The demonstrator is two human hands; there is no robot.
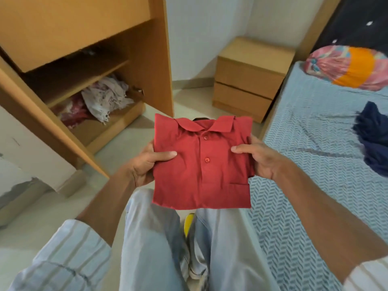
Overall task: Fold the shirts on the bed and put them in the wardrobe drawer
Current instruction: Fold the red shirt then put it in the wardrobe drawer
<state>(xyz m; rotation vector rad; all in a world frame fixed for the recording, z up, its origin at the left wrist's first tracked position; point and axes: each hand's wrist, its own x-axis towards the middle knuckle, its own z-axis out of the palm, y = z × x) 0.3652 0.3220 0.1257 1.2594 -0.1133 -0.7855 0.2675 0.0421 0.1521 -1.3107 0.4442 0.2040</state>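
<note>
A small red shirt [201, 164], folded into a neat square with collar and buttons facing up, hangs in the air over my knees. My left hand [150, 164] grips its left edge, thumb on top. My right hand [260, 158] grips its right edge the same way. The open wooden wardrobe [130, 66] stands at the left, its bottom compartment [123, 116] holding crumpled pale and dark red clothes [105, 97]. A dark blue garment [373, 139] lies unfolded on the bed [304, 143] at the right.
A wooden bedside cabinet [249, 80] stands between wardrobe and bed against the white wall. A pink and orange pillow [348, 66] lies at the head of the bed. Pale tiled floor [52, 206] stretches between me and the wardrobe.
</note>
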